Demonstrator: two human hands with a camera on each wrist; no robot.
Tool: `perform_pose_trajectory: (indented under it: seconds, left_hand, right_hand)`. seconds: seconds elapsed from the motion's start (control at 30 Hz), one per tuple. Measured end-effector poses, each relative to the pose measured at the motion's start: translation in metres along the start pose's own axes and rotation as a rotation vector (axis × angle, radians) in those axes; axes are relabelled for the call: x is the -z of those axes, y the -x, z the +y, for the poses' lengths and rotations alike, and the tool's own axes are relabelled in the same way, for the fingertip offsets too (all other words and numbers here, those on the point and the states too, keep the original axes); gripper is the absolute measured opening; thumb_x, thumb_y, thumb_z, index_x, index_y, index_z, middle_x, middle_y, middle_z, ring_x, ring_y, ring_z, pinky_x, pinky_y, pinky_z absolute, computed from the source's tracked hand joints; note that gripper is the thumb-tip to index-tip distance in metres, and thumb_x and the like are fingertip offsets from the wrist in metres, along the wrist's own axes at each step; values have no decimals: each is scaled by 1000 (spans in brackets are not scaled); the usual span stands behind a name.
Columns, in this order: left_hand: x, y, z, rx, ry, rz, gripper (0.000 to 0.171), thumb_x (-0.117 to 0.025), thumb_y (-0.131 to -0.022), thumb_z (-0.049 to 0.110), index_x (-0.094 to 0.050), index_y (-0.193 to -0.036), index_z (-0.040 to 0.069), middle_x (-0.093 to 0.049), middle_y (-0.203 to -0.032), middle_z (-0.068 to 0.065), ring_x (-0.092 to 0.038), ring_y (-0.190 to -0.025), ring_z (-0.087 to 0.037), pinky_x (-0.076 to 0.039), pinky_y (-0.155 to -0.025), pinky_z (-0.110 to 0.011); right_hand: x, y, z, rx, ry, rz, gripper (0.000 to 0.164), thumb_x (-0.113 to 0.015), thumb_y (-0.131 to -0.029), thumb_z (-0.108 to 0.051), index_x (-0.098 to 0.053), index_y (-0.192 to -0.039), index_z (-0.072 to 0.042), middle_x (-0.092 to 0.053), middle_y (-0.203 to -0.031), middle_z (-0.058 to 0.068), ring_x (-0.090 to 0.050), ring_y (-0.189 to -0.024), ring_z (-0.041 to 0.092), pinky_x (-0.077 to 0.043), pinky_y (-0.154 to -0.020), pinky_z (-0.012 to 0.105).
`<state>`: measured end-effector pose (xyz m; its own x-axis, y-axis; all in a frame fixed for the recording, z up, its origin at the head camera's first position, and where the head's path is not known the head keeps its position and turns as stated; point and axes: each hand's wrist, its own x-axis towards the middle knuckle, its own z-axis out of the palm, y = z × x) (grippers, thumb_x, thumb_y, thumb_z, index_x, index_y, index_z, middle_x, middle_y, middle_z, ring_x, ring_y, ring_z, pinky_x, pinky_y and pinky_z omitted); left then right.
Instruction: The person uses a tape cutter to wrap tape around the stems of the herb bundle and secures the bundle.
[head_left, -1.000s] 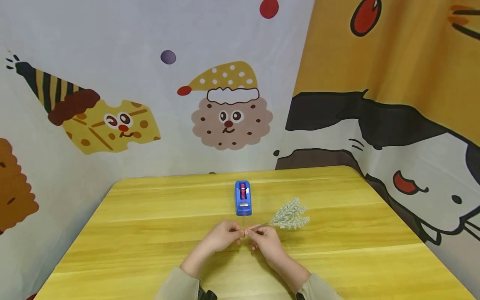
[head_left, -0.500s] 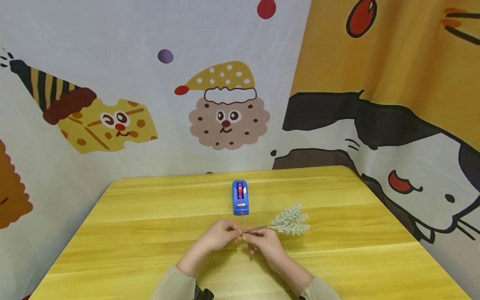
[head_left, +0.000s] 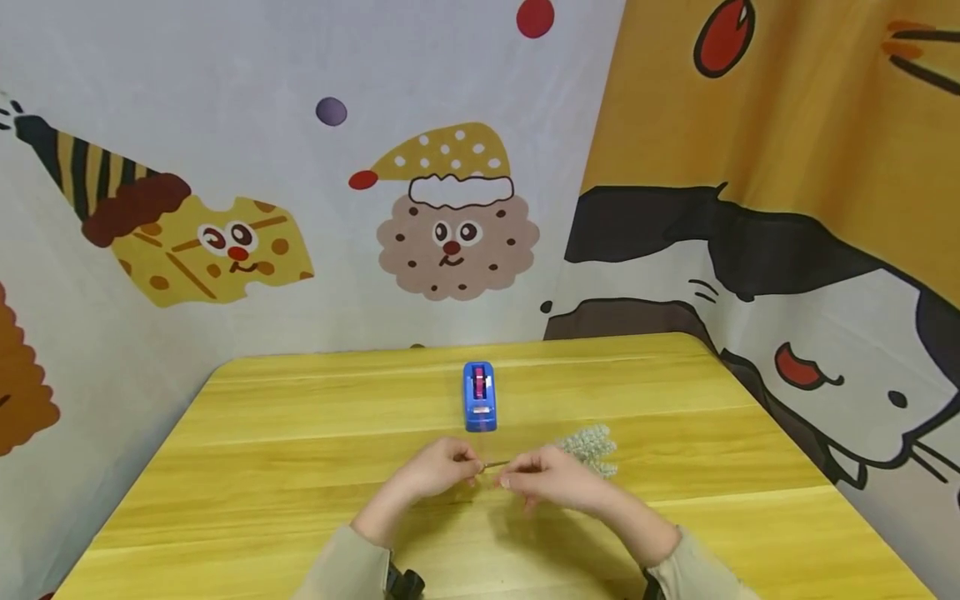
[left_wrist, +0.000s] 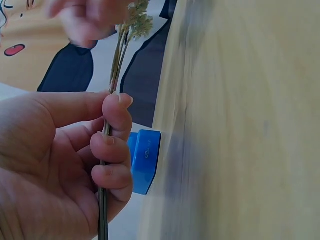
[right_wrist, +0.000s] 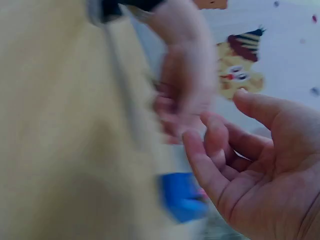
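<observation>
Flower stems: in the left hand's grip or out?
In: the left wrist view shows the left hand curled round the flower stems, the flower heads above it in that picture.

**Matt and rough against smooth and glossy**

The stems (left_wrist: 103, 215) in my left grip (left_wrist: 60, 150) look woody and matt, fairly smooth along their length — while the flower heads (head_left: 592, 450) they carry are rough and grainy, with a dry, dull surface. The tape dispenser (left_wrist: 146, 160) appears to be hard plastic, smooth and mildly glossy. Its inner roll (head_left: 479, 382) is too small for me to name the material. The bench (head_left: 300, 417) shows a smooth wood-grain face with a soft sheen; solid wood or laminate, I cannot tell. My sleeves (head_left: 343, 560) are plain matt cloth. The backdrop (head_left: 442, 75) is printed fabric — matt, and softly creased at the upper right.
</observation>
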<state>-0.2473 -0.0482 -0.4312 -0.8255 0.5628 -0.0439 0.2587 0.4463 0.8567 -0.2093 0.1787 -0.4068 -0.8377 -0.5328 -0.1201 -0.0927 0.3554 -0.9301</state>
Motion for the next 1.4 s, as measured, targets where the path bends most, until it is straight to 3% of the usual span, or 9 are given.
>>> perform_pose_trajectory:
  seconds: [0.17,0.33,0.47,0.57,0.7,0.8,0.9,1.03,1.4]
  left_hand:
    - [3,-3,-1,-16,12,-25,17,-61,-94,13,-65,-86,-2,-62,-73,0,-44,-58,-12,-36,-50,-22]
    - [4,-3,0,-21,24,-30,16,-62,-93,10,-66,-85,-3,-63,-74,-3,-50,-63,-14,-38,-53,-23]
    - [4,-2,1,-13,27,-29,16,-62,-93,10,-66,-85,-4,-64,-75,-6,-48,-63,-13,-37,-54,-24]
    - [3,-2,3,-12,12,-20,16,-63,-92,10,-66,-86,-4,-64,-76,-7,-47,-62,-12,-38,-54,-24]
    - [3,-1,5,-19,-5,-4,14,-64,-90,9,-66,-84,-3,-64,-75,-7,-48,-61,-12,-40,-53,-23]
    - [3,-2,6,-26,-4,4,12,-65,-89,8,-66,-83,-2,-64,-73,-5,-50,-61,-14,-40,-52,-23]
    - [4,-3,5,-25,-3,7,10,-65,-89,7,-65,-82,0,-63,-72,-3,-52,-61,-15,-41,-52,-24]
    - [2,-5,4,-18,-11,11,10,-65,-88,7,-65,-80,4,-62,-72,0,-51,-59,-14,-41,-51,-24]
    - [-2,-5,2,41,43,-10,6,-64,-90,6,-64,-84,4,-65,-76,-8,-55,-49,-14,-46,-44,-25]
  right_hand:
    - [39,-17,-32,78,184,-70,27,-60,-96,-22,-71,-109,0,-69,-93,8,-65,-79,24,-54,-77,50]
    - [63,-49,-26,39,292,-191,26,-61,-96,-19,-72,-108,2,-72,-94,6,-67,-89,24,-52,-87,45]
    - [64,-69,-12,-58,333,-334,23,-61,-95,-18,-73,-106,-1,-73,-95,4,-68,-90,21,-53,-85,38]
    - [60,-78,-5,-100,345,-418,19,-62,-95,-18,-75,-101,-5,-70,-84,2,-63,-75,13,-55,-78,35]
    - [55,-86,-4,-86,370,-478,19,-63,-94,-16,-76,-91,-3,-53,-62,1,-40,-55,10,-46,-59,27]
    - [51,-88,-7,-57,385,-517,21,-62,-95,-13,-76,-86,0,-58,-59,3,-34,-51,11,-36,-53,26]
    - [45,-83,-8,-62,379,-496,19,-62,-93,-8,-76,-83,0,-70,-69,8,-52,-52,16,-35,-51,23]
    - [40,-76,-5,-78,371,-425,17,-64,-91,-4,-75,-78,1,-70,-69,11,-68,-62,24,-44,-53,22]
    - [30,-69,-1,-64,420,-251,18,-67,-85,0,-70,-68,-1,-66,-61,9,-66,-56,26,-57,-58,36]
